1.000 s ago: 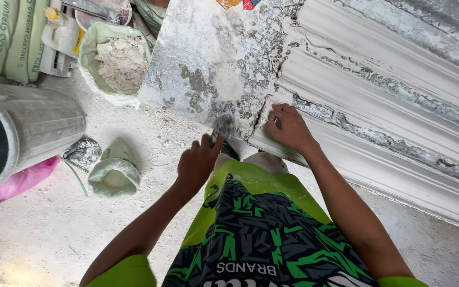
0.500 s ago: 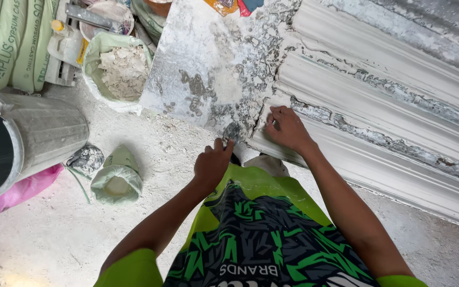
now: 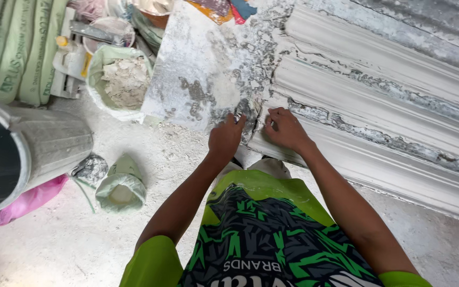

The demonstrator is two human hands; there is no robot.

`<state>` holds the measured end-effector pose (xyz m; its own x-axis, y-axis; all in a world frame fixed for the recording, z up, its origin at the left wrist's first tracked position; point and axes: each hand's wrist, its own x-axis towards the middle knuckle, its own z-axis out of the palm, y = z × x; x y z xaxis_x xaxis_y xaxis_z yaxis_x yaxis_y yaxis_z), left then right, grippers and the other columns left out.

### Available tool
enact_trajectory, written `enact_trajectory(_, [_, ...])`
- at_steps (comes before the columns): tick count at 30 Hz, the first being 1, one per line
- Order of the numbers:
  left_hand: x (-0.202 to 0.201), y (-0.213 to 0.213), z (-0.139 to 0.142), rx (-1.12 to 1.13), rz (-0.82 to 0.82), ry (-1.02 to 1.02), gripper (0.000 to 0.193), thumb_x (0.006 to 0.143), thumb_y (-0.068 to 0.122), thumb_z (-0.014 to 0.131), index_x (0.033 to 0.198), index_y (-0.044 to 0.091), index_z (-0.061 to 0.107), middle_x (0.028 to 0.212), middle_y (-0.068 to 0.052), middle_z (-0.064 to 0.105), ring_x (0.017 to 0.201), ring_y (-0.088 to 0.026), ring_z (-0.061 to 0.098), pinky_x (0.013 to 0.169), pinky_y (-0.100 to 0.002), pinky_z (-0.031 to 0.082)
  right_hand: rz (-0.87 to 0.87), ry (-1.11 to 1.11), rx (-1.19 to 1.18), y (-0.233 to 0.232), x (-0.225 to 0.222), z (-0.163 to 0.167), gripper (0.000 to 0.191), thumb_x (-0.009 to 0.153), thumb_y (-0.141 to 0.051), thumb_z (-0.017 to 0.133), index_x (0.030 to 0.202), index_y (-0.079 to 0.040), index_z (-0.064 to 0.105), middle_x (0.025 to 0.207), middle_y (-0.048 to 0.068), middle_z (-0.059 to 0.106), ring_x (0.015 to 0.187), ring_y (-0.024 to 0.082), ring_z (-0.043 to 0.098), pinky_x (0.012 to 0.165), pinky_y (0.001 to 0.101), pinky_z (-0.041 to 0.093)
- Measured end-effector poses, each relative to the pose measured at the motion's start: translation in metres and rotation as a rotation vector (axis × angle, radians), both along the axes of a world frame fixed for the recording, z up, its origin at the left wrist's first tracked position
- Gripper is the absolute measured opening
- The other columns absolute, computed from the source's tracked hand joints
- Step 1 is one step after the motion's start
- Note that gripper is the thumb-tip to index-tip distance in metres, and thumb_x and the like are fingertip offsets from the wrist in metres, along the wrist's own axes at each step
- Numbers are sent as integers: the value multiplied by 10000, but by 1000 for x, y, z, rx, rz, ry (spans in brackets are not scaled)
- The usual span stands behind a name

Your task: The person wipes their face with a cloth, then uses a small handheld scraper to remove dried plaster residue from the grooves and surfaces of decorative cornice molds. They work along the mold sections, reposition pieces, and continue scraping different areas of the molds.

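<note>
A long white plaster moulding (image 3: 378, 101) with ridges and grey crusted patches lies across the right side. A flat dusty plaster slab (image 3: 208, 69) abuts its left end. My left hand (image 3: 226, 139) is at the slab's lower corner, with its fingers closed on the grey crusted edge (image 3: 246, 109) there. Just beside it, my right hand (image 3: 285, 129) rests on the end of the moulding with its fingers curled over the rim. Both forearms reach out over my green patterned shirt (image 3: 261, 234).
A grey metal drum (image 3: 43, 149) lies at the left on a pink bag (image 3: 27, 201). A small green sack (image 3: 122, 185) sits on the dusty floor. Behind are a bag of plaster lumps (image 3: 123, 79), green sacks (image 3: 11, 53), and corrugated sheet (image 3: 431, 32).
My left hand has moved up from the floor to the slab's crusted corner and closed there. My right hand has stayed on the moulding's end.
</note>
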<state>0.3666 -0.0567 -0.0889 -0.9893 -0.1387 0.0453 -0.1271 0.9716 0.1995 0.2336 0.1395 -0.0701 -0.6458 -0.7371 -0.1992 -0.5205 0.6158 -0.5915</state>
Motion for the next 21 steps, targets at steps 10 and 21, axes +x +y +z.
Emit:
enact_trajectory(10, [0, -152, 50, 374, 536, 293, 307, 1116, 336, 537, 1304, 100, 593, 1009, -168, 722, 848, -337, 734, 741, -501, 596, -12, 115, -233, -14, 7, 30, 279, 970, -286, 662, 1083, -33, 693, 1299, 195, 628, 1268, 361, 545, 1083, 476, 428])
enact_trajectory(21, [-26, -130, 34, 1628, 1208, 293, 184, 1083, 253, 392, 1058, 195, 565, 856, -40, 532, 577, -110, 501, 398, -225, 452, 2, -13, -304, -10, 27, 20, 179, 952, -178, 650, 1065, -40, 666, 1266, 178, 625, 1233, 339, 592, 1064, 434, 472])
